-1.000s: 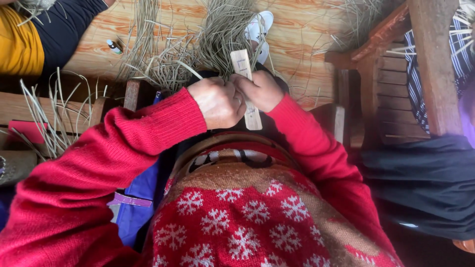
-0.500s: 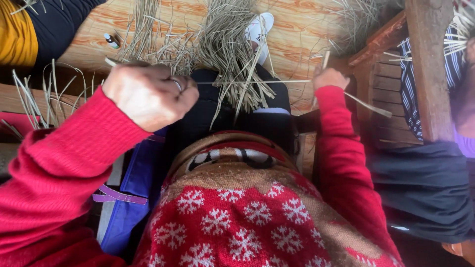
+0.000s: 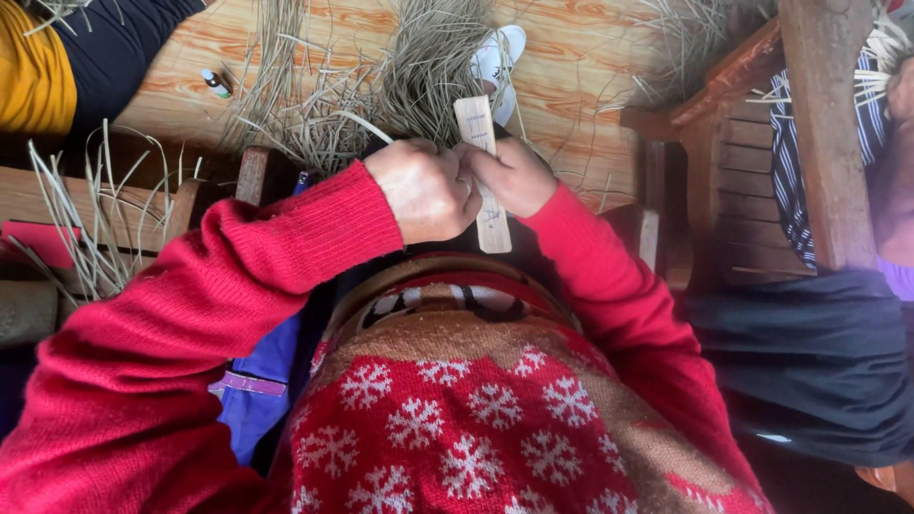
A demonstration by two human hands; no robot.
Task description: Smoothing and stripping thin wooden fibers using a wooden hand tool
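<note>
Two hands hold wooden stick upright, long axis vert.

The sweater is showing bright red with white snowflakes and a tan band, its sleeves plain red. The wooden stick is looking pale beige, the dried grass dull grey-green, the floor orange-brown with wood grain. At the edges, a yellow garment and blue-and-white striped cloth are showing.
</note>
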